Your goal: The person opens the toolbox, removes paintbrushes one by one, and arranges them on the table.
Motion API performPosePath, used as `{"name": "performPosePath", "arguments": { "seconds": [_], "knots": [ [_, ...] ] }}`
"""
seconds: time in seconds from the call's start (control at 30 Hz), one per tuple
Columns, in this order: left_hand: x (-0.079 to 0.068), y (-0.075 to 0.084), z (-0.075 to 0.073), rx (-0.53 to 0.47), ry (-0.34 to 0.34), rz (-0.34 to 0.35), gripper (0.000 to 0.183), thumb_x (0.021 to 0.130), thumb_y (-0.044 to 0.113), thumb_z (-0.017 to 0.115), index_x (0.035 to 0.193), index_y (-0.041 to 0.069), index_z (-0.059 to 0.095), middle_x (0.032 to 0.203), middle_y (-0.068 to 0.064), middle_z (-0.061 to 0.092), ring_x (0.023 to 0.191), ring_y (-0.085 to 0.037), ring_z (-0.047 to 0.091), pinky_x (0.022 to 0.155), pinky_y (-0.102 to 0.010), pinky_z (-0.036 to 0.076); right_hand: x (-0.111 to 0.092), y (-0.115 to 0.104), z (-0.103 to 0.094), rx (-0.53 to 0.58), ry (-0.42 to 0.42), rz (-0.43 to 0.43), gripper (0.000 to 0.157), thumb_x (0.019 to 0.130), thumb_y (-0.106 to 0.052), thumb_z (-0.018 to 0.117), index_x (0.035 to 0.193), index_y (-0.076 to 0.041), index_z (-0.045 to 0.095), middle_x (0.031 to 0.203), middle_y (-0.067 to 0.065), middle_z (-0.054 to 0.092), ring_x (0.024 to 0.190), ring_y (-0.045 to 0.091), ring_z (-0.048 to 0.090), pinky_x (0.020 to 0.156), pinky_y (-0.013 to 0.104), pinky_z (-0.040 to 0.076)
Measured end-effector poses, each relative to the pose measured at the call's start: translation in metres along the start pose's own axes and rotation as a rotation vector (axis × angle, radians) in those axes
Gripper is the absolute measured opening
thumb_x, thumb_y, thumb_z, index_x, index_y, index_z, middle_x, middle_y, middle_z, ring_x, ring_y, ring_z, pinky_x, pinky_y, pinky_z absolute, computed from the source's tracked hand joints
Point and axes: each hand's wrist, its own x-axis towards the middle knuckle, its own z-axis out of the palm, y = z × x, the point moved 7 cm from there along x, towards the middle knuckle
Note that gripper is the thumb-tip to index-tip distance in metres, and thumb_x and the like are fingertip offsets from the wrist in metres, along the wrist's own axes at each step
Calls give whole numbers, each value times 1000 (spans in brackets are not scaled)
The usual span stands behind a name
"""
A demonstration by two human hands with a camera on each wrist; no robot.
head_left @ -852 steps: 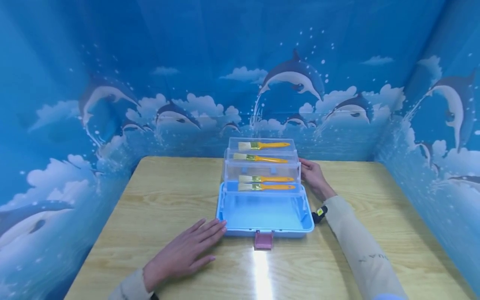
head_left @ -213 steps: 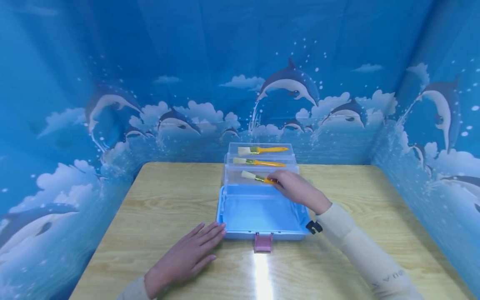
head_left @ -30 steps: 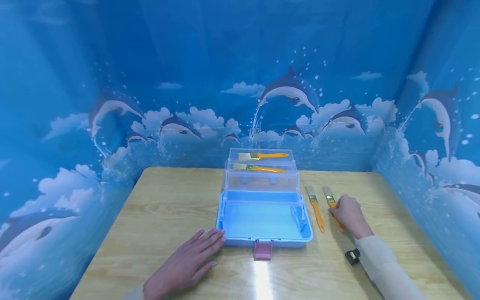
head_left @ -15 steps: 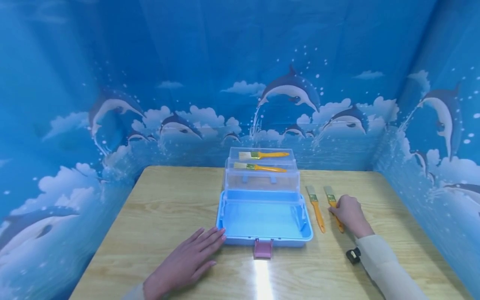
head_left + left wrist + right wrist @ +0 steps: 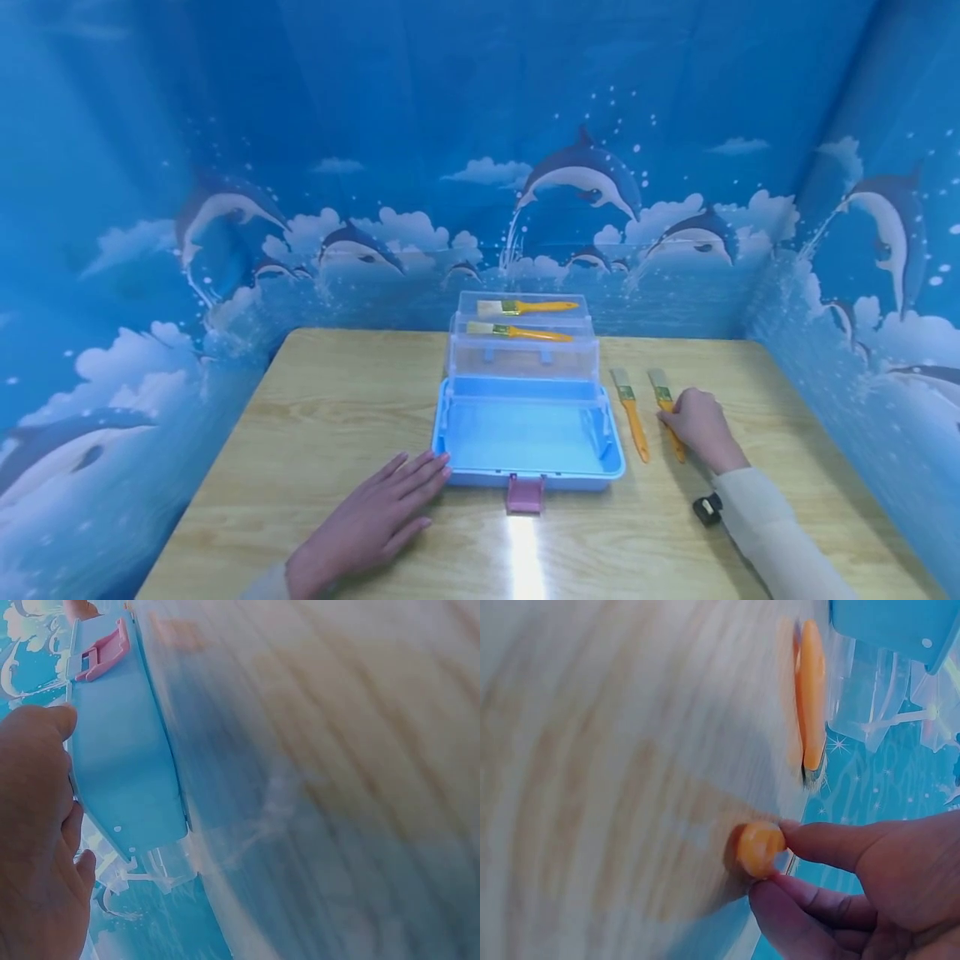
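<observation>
My right hand (image 5: 701,427) pinches a flat paintbrush (image 5: 675,437) by its orange handle, and the brush lies on the table right of the box. In the right wrist view, thumb and fingers close round the orange handle end (image 5: 761,849). A second paintbrush (image 5: 633,425) lies alongside, between that one and the box. My left hand (image 5: 371,521), fingers straight, touches the front left corner of the light blue box (image 5: 525,479). Two more paintbrushes, an upper one (image 5: 543,307) and a lower one (image 5: 536,333), lie in the raised clear trays (image 5: 525,358).
The box has a pink latch (image 5: 525,495) hanging at its front. Behind the wooden table (image 5: 337,400) hangs a blue dolphin-print backdrop (image 5: 420,225), which also runs along both sides. A black wrist device (image 5: 707,508) sits at the right sleeve.
Since the oldest frames, two paintbrushes have gone from the lowest clear tray to the table on the right. Over the last second my hands have hardly moved.
</observation>
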Motion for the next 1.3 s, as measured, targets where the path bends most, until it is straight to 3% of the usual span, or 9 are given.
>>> {"name": "performPosePath", "arguments": {
  "seconds": [0.3,0.37,0.47,0.57,0.63,0.7,0.93,1.13,1.3],
  "knots": [
    [1,0,0,-24,-23,-4,64,105,40,52,161,18,29,169,3,22,155,-18,25,128,-26,-9,-10,-3,-3,-38,-42,25,31,96,-21,67,71,-2,61,59,5,53,52,16,48,48,28,41],
    [1,0,1,-31,-33,-8,64,106,40,52,162,18,29,169,3,21,155,-17,24,128,-26,-9,-14,-6,-6,-73,-65,30,31,96,-24,66,78,1,63,62,6,54,53,17,48,49,28,41],
    [2,0,2,-39,-44,-15,64,106,40,50,162,19,28,170,4,20,155,-17,23,127,-26,-11,-19,-17,-14,-127,-85,9,40,97,-27,65,103,13,64,79,20,65,60,20,54,54,34,50],
    [2,-1,3,-33,-32,-12,65,106,41,51,162,19,27,170,4,19,155,-17,22,128,-26,-10,-24,-36,-23,-160,-64,-52,54,97,-27,67,125,18,57,107,34,67,79,35,66,68,48,59],
    [2,-1,3,-27,-28,-9,65,106,41,51,162,19,26,170,4,19,155,-17,22,128,-27,-10,-29,-50,-30,-161,-24,-107,54,97,-26,68,128,17,57,118,36,65,93,43,68,76,55,60],
    [1,-1,3,-21,-24,-5,65,106,41,51,162,19,27,170,3,19,155,-17,23,128,-27,-10,-34,-66,-37,-140,21,-171,50,97,-23,68,128,14,59,119,34,66,102,47,67,79,58,59],
    [1,-1,2,-35,-35,-8,65,106,40,51,162,19,27,170,4,19,155,-17,23,127,-24,-11,-37,-114,-54,-42,111,-360,36,99,-17,65,129,4,64,120,24,70,105,40,67,86,57,58],
    [0,0,4,-45,-46,-8,64,106,41,50,162,19,28,170,4,19,155,-17,24,126,-23,-13,-26,-150,-55,7,87,-502,31,101,-16,63,129,-2,66,124,17,69,114,36,65,95,57,56],
    [-1,-1,3,-33,-30,-9,65,106,41,51,162,20,27,170,5,19,155,-16,23,127,-24,-11,-10,-184,-54,55,6,-627,30,102,-9,61,130,-3,66,128,15,69,120,34,64,102,56,54]
  ]
}}
